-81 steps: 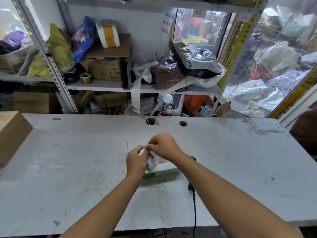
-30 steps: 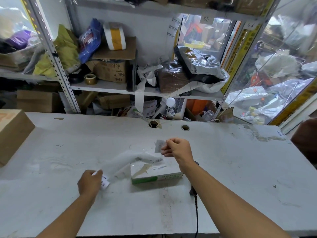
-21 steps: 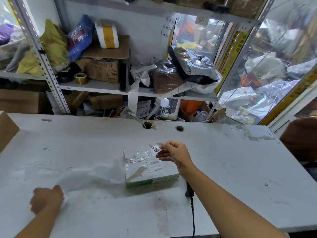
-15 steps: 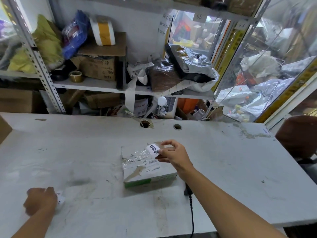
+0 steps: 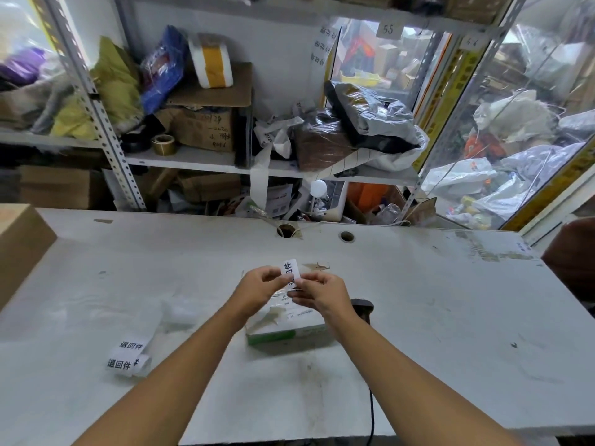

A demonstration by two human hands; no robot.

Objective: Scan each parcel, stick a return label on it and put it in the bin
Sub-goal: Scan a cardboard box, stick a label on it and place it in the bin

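Observation:
A small white return label (image 5: 290,271) with black characters is held up over the parcel. My left hand (image 5: 257,286) pinches its left edge and my right hand (image 5: 318,292) pinches its lower right part. The parcel (image 5: 286,329), a flat white box with a green stripe wrapped in clear film, lies on the white table (image 5: 418,317) right under my hands. The strip of return labels (image 5: 128,357) lies on the table at the left, apart from both hands. A black barcode scanner (image 5: 363,309) lies just right of the parcel, partly hidden by my right forearm.
A brown cardboard box (image 5: 19,246) stands at the table's left edge. Metal shelves (image 5: 193,160) packed with boxes, bags and tape rolls rise behind the table. The scanner's black cable (image 5: 372,410) runs off the front edge. Two cable holes (image 5: 286,231) sit near the back edge.
My left hand set the label strip down on the table at the left and came back to the middle. It now pinches the single label together with my right hand.

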